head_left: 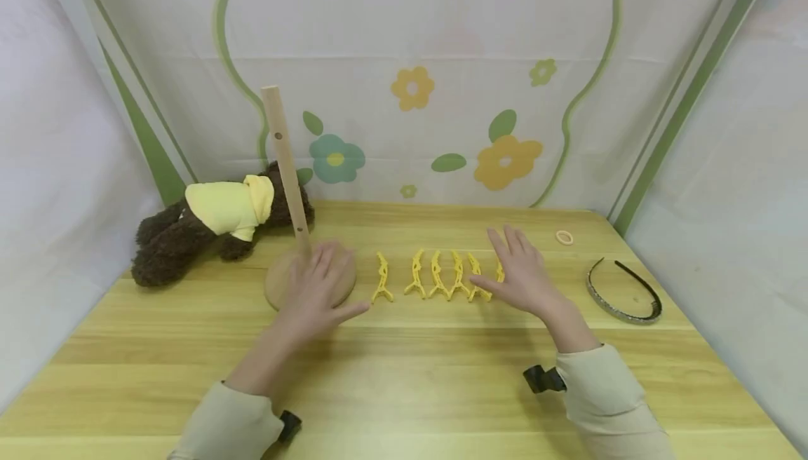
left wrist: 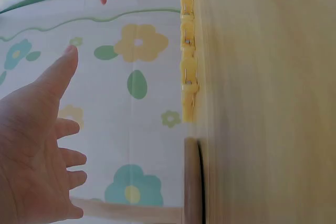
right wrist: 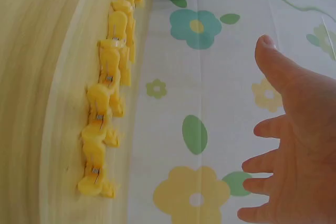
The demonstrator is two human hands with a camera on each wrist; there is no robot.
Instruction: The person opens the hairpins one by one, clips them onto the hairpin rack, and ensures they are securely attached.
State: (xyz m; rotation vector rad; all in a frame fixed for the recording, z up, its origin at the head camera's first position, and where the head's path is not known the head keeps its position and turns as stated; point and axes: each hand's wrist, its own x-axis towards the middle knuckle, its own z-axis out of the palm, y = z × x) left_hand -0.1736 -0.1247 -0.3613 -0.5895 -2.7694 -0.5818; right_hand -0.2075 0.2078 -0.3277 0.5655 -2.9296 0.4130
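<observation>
My left hand point(head_left: 313, 292) has its fingers spread and overlaps the round base point(head_left: 276, 283) of a wooden stand in the head view. From that base rises a flat wooden post point(head_left: 287, 165) with small holes. In the left wrist view nothing lies against the left palm point(left wrist: 26, 150). My right hand point(head_left: 522, 279), fingers also extended, hovers over the right end of a row of several yellow alligator hair clips point(head_left: 438, 276). It partly hides the last ones. The right wrist view shows these clips point(right wrist: 109, 66) lined up, apart from the bare hand point(right wrist: 304, 129).
A dark brown plush toy point(head_left: 170, 246) in a yellow top point(head_left: 221, 206) lies at the back left. On the right are a small pale ring point(head_left: 564, 238) and a glittery headband point(head_left: 621, 315). A flower-printed curtain point(head_left: 379, 32) hangs behind the wooden table point(head_left: 404, 390).
</observation>
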